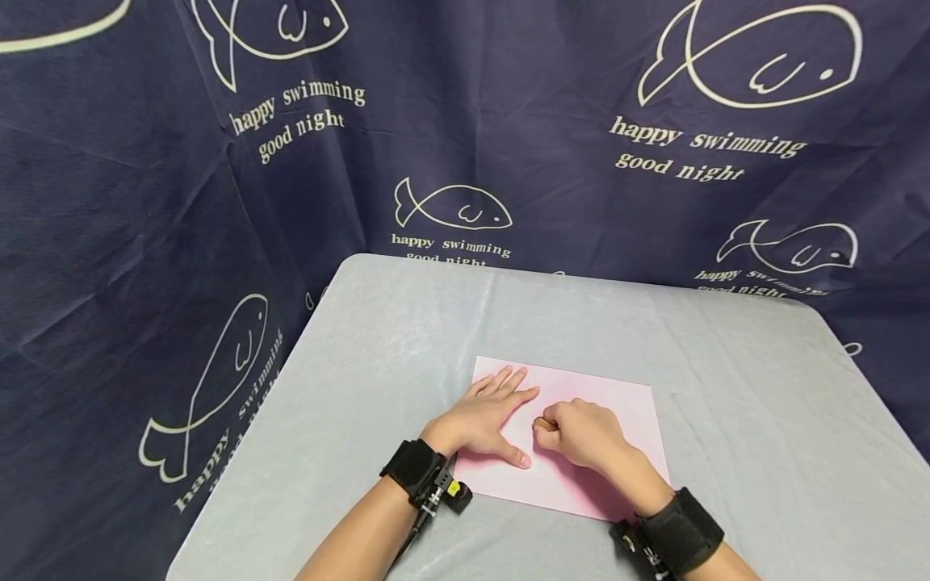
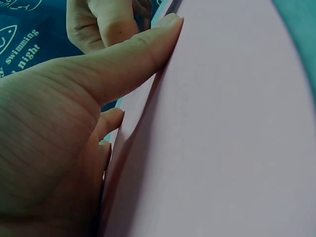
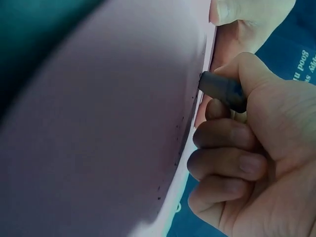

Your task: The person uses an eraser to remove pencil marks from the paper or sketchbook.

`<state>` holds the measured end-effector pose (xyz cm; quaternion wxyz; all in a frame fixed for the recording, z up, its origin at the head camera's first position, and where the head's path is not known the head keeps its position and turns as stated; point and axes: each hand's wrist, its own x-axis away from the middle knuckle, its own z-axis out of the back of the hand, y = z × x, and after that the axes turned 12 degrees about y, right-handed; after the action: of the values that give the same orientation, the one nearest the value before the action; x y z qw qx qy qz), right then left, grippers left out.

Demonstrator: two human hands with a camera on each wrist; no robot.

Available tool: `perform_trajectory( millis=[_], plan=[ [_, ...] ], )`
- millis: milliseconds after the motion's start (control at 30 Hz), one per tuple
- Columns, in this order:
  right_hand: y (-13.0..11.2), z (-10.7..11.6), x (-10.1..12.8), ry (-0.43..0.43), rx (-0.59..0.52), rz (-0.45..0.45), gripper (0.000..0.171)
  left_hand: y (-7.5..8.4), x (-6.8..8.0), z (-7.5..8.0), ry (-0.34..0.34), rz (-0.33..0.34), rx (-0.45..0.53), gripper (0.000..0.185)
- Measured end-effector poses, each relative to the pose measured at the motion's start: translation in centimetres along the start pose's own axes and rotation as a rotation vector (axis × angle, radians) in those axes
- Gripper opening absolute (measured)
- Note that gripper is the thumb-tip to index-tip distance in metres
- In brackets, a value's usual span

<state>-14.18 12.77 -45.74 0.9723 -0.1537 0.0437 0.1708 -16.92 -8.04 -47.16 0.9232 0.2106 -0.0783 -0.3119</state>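
A pink sheet of paper (image 1: 639, 411) lies flat on the table. My left hand (image 1: 483, 420) rests on its left part, fingers spread and thumb stretched out to the side. Over the middle of the sheet, my right hand (image 1: 584, 436) is curled in a fist-like grip. The right wrist view shows a small black eraser (image 3: 222, 89) pinched between its thumb and forefinger, one end against the paper. Dark crumbs (image 3: 177, 148) dot the sheet near it. In the head view the eraser is hidden by the hand.
The table (image 1: 407, 339) has a pale grey cloth-like cover and rounded corners. A dark blue curtain (image 1: 567, 218) with fish drawings and lettering hangs behind it and on the left. Black straps with small cameras (image 1: 458, 494) sit on both wrists.
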Motion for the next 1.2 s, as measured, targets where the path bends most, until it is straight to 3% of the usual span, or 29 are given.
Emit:
perform_trajectory(
  millis=[367, 700, 800, 1033, 1200],
  plan=[
    [2.2, 1.3, 1.6, -0.031, -0.039, -0.106, 0.039, 0.2, 0.0, 0.1, 0.005, 0.007, 0.005, 0.11],
    [3.3, 2.1, 2.5, -0.044, 0.001, -0.183, 0.041, 0.0, 0.1, -0.1, 0.01, 0.005, 0.007, 0.111],
    [3.3, 2.1, 2.4, -0.036, 0.0, -0.165, 0.04, -0.1, 0.1, -0.2, 0.011, 0.002, 0.003, 0.112],
    [3.0, 2.0, 1.9, 0.09, 0.018, -0.039, 0.033, -0.1, 0.2, -0.2, 0.013, 0.006, 0.005, 0.112],
    [2.4, 1.5, 1.2, 0.105, -0.049, 0.06, 0.021, 0.1, 0.1, -0.1, 0.004, 0.007, 0.005, 0.112]
  ],
)
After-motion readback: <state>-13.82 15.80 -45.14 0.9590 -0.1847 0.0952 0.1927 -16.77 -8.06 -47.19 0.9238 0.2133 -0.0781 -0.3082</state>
